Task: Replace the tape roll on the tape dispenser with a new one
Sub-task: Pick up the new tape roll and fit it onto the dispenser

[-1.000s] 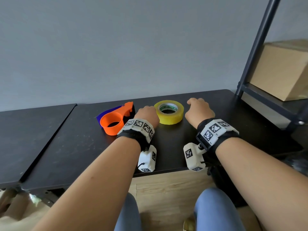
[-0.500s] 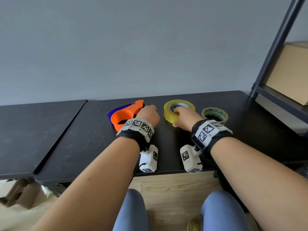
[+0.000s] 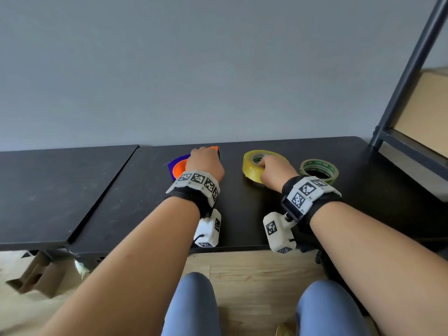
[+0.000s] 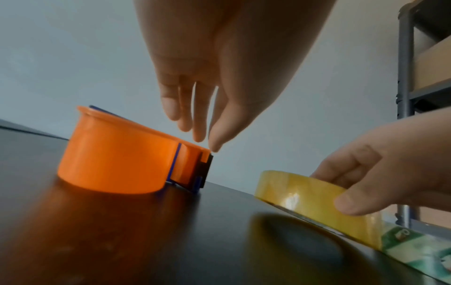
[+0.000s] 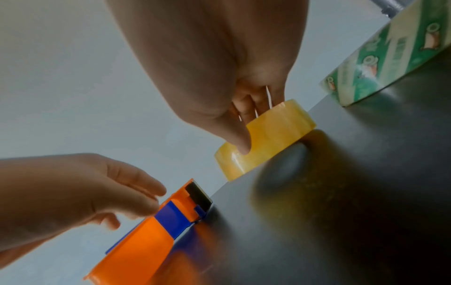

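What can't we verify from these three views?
- Head view: most of the orange dispenser sits under the left hand; contact there unreadable.
- Left wrist view: left fingertips at the dispenser's cutter end; touching or just above, cannot tell.
- Right wrist view: right hand grips the yellow tape roll; fingers inside the core hidden by the roll.
- Green-printed roll: cropped in both wrist views, print too small to read.
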The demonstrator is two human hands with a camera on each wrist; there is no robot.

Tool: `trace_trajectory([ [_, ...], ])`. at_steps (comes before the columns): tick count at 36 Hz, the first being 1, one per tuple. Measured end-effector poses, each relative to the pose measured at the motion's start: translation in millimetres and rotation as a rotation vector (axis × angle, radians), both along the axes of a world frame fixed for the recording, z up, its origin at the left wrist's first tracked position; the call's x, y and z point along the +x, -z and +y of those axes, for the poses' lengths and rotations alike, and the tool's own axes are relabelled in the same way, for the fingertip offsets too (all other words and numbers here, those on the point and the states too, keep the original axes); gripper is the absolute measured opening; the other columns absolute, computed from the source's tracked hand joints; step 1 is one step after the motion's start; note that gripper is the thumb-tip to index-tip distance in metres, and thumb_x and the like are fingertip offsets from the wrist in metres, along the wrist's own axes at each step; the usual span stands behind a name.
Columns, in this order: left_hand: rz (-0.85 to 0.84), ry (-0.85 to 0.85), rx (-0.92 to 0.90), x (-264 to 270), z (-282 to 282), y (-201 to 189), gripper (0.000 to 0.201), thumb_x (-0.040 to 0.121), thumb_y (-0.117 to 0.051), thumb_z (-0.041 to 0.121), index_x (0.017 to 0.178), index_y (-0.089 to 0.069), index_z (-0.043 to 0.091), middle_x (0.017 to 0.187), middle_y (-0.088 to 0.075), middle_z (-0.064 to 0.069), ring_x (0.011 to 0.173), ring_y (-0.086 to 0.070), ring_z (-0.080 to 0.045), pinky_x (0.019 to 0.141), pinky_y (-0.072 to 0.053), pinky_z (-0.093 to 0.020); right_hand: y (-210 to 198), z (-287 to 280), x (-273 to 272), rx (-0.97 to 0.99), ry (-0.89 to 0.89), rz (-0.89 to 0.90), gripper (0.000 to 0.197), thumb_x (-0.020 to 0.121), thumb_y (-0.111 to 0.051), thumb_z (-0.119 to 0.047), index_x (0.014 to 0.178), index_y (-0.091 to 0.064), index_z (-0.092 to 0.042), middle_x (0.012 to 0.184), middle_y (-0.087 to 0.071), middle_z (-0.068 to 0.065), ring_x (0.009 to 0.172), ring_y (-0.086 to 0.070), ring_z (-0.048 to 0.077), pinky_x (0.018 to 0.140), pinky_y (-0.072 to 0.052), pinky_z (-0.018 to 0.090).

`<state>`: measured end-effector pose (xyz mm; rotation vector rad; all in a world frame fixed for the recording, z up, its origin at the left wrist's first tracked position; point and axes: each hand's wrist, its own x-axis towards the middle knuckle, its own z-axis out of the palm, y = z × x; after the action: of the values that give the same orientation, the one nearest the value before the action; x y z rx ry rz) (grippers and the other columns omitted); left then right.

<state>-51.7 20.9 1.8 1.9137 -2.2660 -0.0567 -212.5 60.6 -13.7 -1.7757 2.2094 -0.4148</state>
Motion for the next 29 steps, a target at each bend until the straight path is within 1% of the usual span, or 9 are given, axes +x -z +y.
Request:
trace_trajectory([
  [3, -0.054, -0.086, 0.011, 9.3, 2.1, 1.6, 0.032, 0.089, -0.045, 0.009, 0.117, -0.058, 0.005, 0.122, -0.059, -0.015, 0.119, -0.05, -0.032, 0.091, -0.045, -0.037, -2.3, 1.6, 3.6, -0.047, -0.011, -0.038, 0.031, 0.09, -0.047, -0.005, 0.114, -0.066, -0.004, 0.111, -0.068, 0.013, 0.106, -0.064, 0.033, 0.085, -0.048, 0.034],
  [5, -0.063, -0.139, 0.075, 15.6, 2.2, 0.6, 0.036, 0.087, -0.048, 0.01, 0.122, -0.056, 0.008, 0.122, -0.06, -0.013, 0.121, -0.05, -0.031, 0.089, -0.045, -0.036, -5.7, 4.1, 7.2, -0.073, -0.019, -0.058, 0.021, 0.091, -0.045, -0.008, 0.091, -0.065, -0.003, 0.089, -0.063, 0.011, 0.091, -0.061, 0.034, 0.073, -0.044, 0.031],
  [8, -0.034, -0.141, 0.185, 23.4, 0.0, 0.0, 0.054, 0.08, -0.05, 0.011, 0.131, -0.054, 0.031, 0.116, -0.065, 0.0, 0.105, -0.06, -0.027, 0.071, -0.046, -0.031, -11.7, 10.0, 14.7, -0.108, -0.022, -0.137, 0.028, 0.09, -0.043, -0.01, 0.062, -0.04, -0.014, 0.063, -0.039, 0.004, 0.071, -0.039, 0.026, 0.055, -0.028, 0.029],
  [11, -0.001, -0.124, 0.26, 25.6, -6.6, 0.4, 0.062, 0.078, -0.046, 0.009, 0.134, -0.051, 0.036, 0.116, -0.067, 0.009, 0.087, -0.064, -0.024, 0.056, -0.044, -0.028, -12.3, 12.3, 17.6, -0.108, -0.027, -0.146, 0.025, 0.091, -0.043, -0.011, 0.067, -0.048, -0.011, 0.067, -0.045, 0.006, 0.072, -0.043, 0.027, 0.058, -0.031, 0.03],
  [15, -0.005, -0.097, 0.225, 23.5, -2.2, -6.1, 0.06, 0.084, -0.049, 0.01, 0.139, -0.048, 0.032, 0.117, -0.066, -0.001, 0.086, -0.057, -0.026, 0.065, -0.044, -0.032, -7.9, 12.1, 15.8, -0.071, -0.006, -0.077, 0.03, 0.093, -0.043, -0.012, 0.104, -0.069, 0.0, 0.105, -0.069, 0.015, 0.1, -0.064, 0.035, 0.084, -0.049, 0.036],
  [18, 0.056, -0.121, 0.108, 21.4, 0.3, -7.2, 0.037, 0.082, -0.05, 0.009, 0.116, -0.062, 0.017, 0.096, -0.066, -0.006, 0.091, -0.063, -0.029, 0.068, -0.048, -0.032, -4.2, 11.3, 12.7, -0.049, 0.025, -0.033, 0.033, 0.092, -0.045, -0.008, 0.116, -0.068, -0.003, 0.116, -0.069, 0.014, 0.107, -0.064, 0.034, 0.092, -0.051, 0.038],
  [22, 0.204, -0.132, -0.028, 17.9, 0.5, -9.6, 0.012, 0.087, -0.049, 0.007, 0.089, -0.06, 0.011, 0.094, -0.067, -0.014, 0.101, -0.064, -0.034, 0.072, -0.046, -0.033, -0.1, 8.2, 7.5, -0.033, 0.036, 0.061, 0.031, 0.09, -0.046, -0.008, 0.11, -0.07, -0.005, 0.108, -0.071, 0.011, 0.1, -0.066, 0.032, 0.086, -0.051, 0.036],
  [25, 0.313, -0.149, -0.055, 16.1, -0.6, -12.9, 0.01, 0.088, -0.047, 0.006, 0.088, -0.056, 0.012, 0.087, -0.06, -0.012, 0.1, -0.063, -0.034, 0.069, -0.04, -0.031, 3.8, 5.4, 5.1, -0.01, 0.033, 0.126, 0.021, 0.089, -0.044, -0.006, 0.089, -0.065, -0.007, 0.083, -0.061, 0.008, 0.082, -0.057, 0.03, 0.072, -0.042, 0.031],
  [29, 0.463, -0.157, -0.07, 16.8, -3.0, -16.8, 0.014, 0.087, -0.047, 0.005, 0.085, -0.06, 0.01, 0.088, -0.067, -0.016, 0.089, -0.064, -0.036, 0.067, -0.041, -0.032, 11.1, 0.2, 0.5, -0.011, 0.066, 0.159, 0.02, 0.088, -0.042, -0.005, 0.073, -0.053, -0.009, 0.063, -0.044, 0.001, 0.074, -0.05, 0.028, 0.07, -0.036, 0.031],
])
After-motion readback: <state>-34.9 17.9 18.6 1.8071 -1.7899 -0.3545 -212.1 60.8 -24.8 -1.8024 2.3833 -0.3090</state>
